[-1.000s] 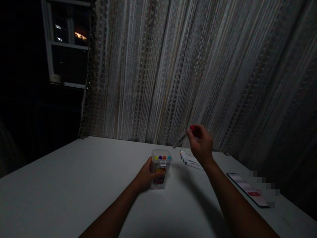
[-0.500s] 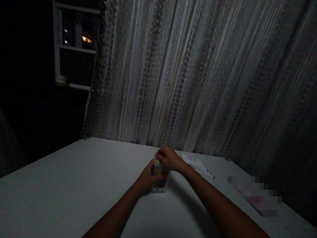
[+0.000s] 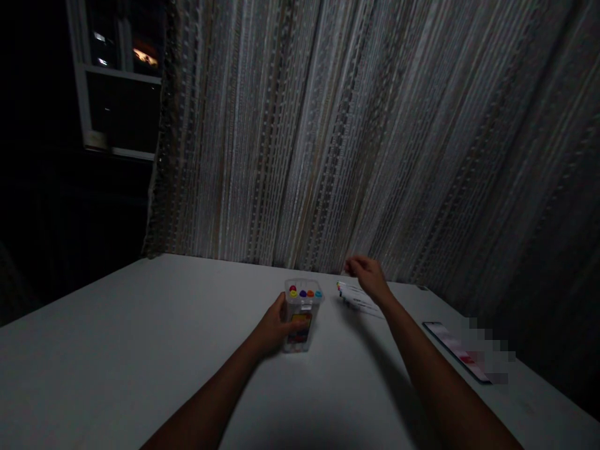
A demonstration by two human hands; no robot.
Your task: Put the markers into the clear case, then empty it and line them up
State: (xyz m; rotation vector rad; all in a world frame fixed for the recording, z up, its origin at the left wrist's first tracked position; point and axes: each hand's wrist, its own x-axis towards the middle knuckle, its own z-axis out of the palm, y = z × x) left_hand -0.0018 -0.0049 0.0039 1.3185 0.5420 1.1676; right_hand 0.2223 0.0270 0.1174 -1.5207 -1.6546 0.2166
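Note:
A clear plastic marker case (image 3: 304, 307) stands upright on the white table. Several markers show at its open top, with caps in red, yellow, purple, orange and light blue. My left hand (image 3: 274, 326) is wrapped around the case's left side, its thumb across the front label. To the right, several white markers (image 3: 360, 299) lie in a row on the table. Just above their far end is my right hand (image 3: 368, 275), its fingers loosely bent and slightly blurred. No marker shows in it.
A phone (image 3: 457, 352) lies at the right side of the white table (image 3: 187, 350), partly covered by a pixelated patch. A patterned curtain (image 3: 300, 137) hangs behind the far edge. A dark window (image 3: 119, 94) is at the upper left.
My right hand has let go of the yellow-capped marker at the case's top and moved right, above the loose markers. My left hand keeps its hold. The view has shifted slightly.

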